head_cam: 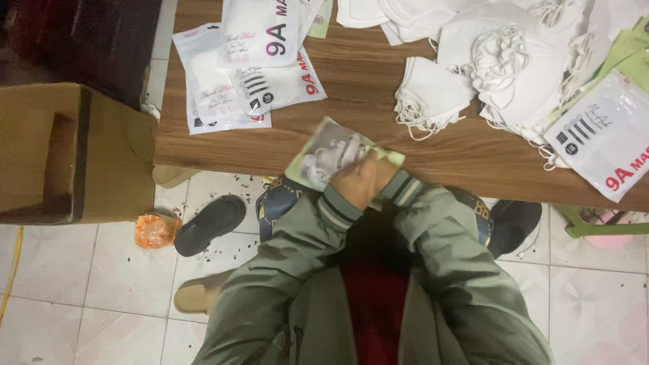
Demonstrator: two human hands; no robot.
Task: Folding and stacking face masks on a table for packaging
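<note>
Hands gripping green-edged mask packet together at near tabletop edge, fingers pinching packet's lower side, blurred. Loose white masks lying beyond, right. Printed white pouches lying far left.

head camera, looking steeply down, close

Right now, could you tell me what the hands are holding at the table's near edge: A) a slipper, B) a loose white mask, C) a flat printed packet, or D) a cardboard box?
C: both hands meet on a flat printed packet over the wooden table edge.
</note>
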